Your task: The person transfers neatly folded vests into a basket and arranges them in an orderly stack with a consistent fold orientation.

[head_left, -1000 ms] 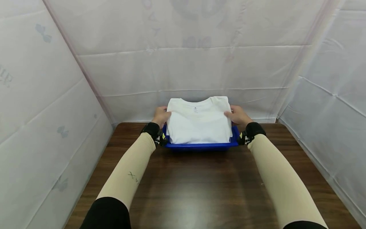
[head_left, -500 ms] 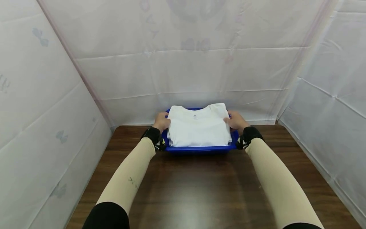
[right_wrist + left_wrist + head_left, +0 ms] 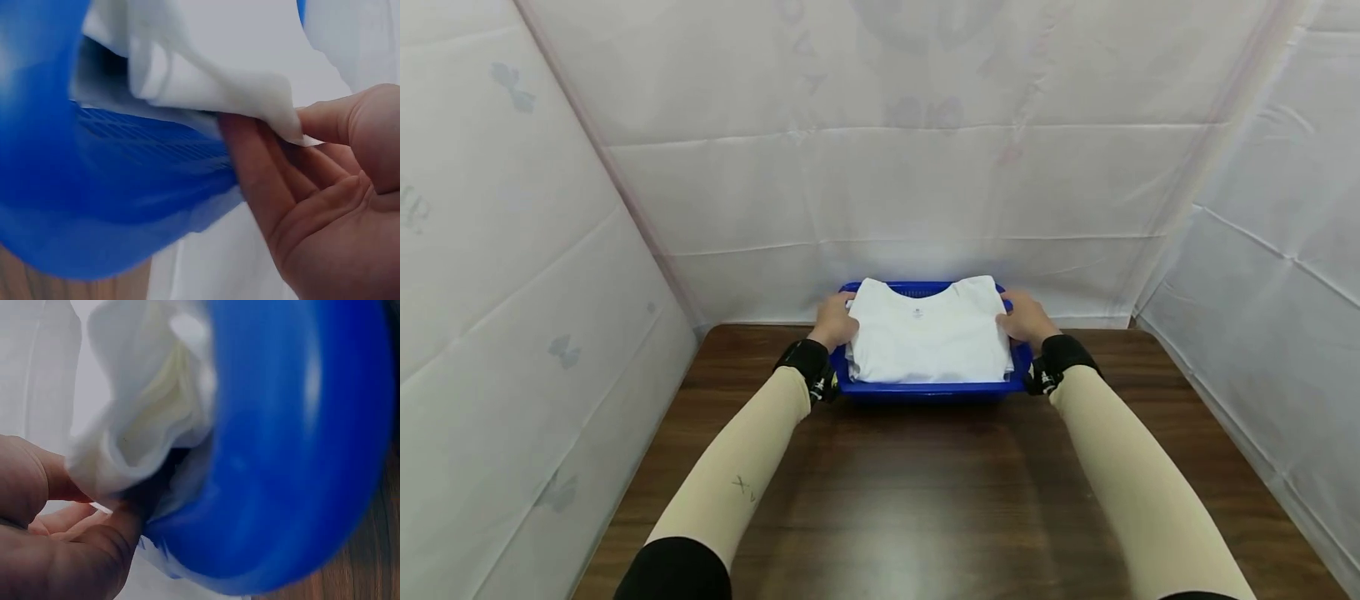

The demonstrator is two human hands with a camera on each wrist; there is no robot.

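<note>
A folded white T-shirt [image 3: 931,343], neckline toward the back, lies in a blue plastic basket [image 3: 931,389] with slotted walls. My left hand [image 3: 836,321] holds its left edge, and my right hand [image 3: 1026,317] holds the right edge. The right wrist view shows the thumb on top of the cloth [image 3: 212,75] and fingers beneath it. Blurred in the left wrist view, a rolled fold of the shirt [image 3: 134,440] sits between thumb and fingers, close to the basket rim [image 3: 287,456]. White cloth layers show under the shirt's edges; how many I cannot tell.
The basket stands at the back of a brown wooden table [image 3: 895,492]. Right behind it hangs a white sheet wall [image 3: 887,192]. Similar sheets, one on the left [image 3: 550,333] and one on the right [image 3: 1285,333], flank the table.
Both hands have lowered the T-shirt into the basket. The far rim, hidden behind the shirt a second ago, now shows. Both hands still hold the shirt's edges.
</note>
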